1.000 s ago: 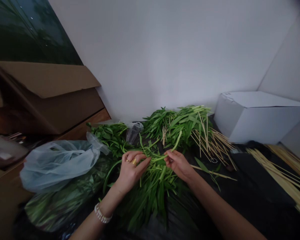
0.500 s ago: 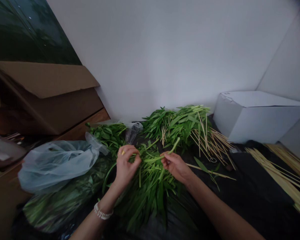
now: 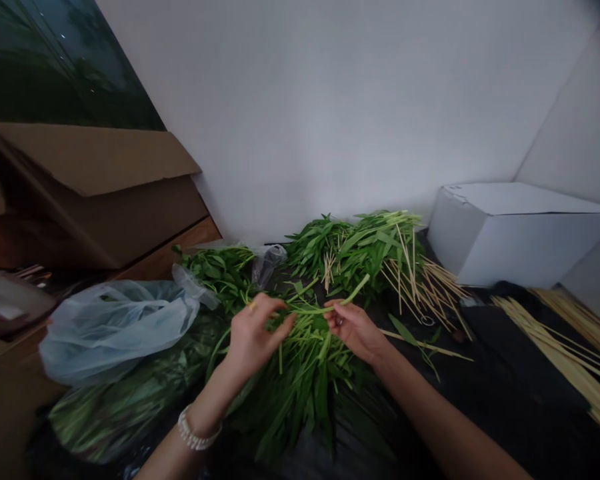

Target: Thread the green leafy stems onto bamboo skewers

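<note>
My left hand (image 3: 253, 337) and my right hand (image 3: 355, 328) are closed on one green stem (image 3: 325, 308), held between them above a loose pile of leafy greens (image 3: 300, 380) on black sheeting. The left fingers pinch the stem's left end. The right fingers pinch it near the middle, and its free end curves up to the right. A ring and a bead bracelet (image 3: 193, 433) are on my left hand and wrist.
A second heap of greens on thin wooden skewers (image 3: 380, 257) lies behind. More skewers (image 3: 565, 353) lie at right beside a white box (image 3: 520, 233). A pale plastic bag (image 3: 115, 327) covers greens at left, before a cardboard box (image 3: 95, 193).
The left hand shifted slightly right and closed on the stem's end. The stem has risen a little and its right tip has swung upward. The right hand has barely moved.
</note>
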Action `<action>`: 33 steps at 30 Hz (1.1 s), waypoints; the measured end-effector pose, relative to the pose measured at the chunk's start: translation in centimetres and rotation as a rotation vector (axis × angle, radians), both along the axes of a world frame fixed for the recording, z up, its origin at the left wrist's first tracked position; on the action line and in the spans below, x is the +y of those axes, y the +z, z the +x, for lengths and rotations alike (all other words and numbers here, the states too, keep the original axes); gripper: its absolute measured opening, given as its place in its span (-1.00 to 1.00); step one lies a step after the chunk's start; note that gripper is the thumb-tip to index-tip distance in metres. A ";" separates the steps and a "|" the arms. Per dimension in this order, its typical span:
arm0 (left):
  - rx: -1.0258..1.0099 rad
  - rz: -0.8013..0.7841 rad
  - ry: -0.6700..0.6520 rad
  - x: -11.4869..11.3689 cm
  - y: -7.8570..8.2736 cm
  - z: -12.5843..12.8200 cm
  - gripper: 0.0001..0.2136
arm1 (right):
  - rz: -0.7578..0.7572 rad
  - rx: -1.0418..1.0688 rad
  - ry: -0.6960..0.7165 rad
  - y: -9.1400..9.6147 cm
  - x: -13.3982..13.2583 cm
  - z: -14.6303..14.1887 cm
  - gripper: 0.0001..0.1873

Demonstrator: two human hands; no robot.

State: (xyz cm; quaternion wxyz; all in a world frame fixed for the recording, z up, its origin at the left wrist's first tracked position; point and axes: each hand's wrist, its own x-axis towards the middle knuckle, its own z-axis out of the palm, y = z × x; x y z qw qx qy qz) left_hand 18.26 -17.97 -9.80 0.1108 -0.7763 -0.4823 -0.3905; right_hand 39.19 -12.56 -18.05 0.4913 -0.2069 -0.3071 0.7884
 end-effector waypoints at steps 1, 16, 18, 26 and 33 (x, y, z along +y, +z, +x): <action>0.106 0.001 -0.045 0.0 -0.4 0.5 -0.91 | 0.001 0.002 -0.002 0.1 0.0 0.0 -0.73; 0.362 0.067 0.015 2.2 -1.3 0.4 -0.81 | 0.029 -0.265 -0.015 0.1 0.2 0.1 -0.45; 0.357 0.083 0.037 2.4 -1.1 -0.2 -0.80 | -0.040 -0.255 -0.101 0.1 0.6 0.3 -0.47; 0.476 0.033 0.048 2.5 -1.4 -0.8 -0.84 | -0.030 -0.094 -0.117 0.8 0.4 0.4 -0.60; 0.369 -0.026 0.115 2.6 -1.5 -0.5 -0.85 | -0.003 -0.144 -0.064 0.7 -0.1 0.0 -0.65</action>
